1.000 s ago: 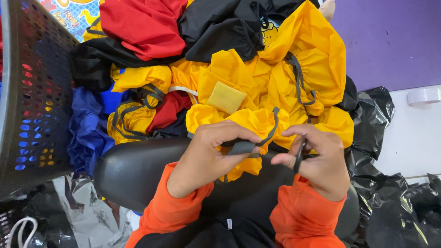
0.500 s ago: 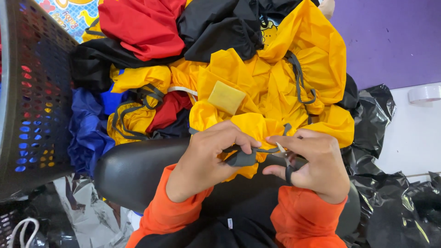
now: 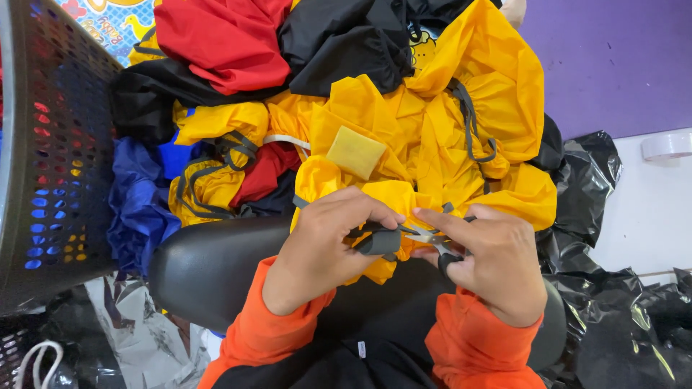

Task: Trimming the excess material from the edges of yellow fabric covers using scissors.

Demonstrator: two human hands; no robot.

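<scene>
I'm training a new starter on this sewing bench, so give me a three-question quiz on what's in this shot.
1. True or false: the right hand holds small scissors.
2. What does the left hand pinch? A) grey strap B) a white cup C) a pencil
3. What colour is the fabric just beyond both hands?

Key: 1 true; 2 A; 3 yellow.

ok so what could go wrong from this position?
The small scissors in the right hand point toward the left hand, whose fingertips pinch the grey strap close to the blades; a slip might nick a finger. The yellow fabric bunches right behind, so a cut could catch it.
</scene>
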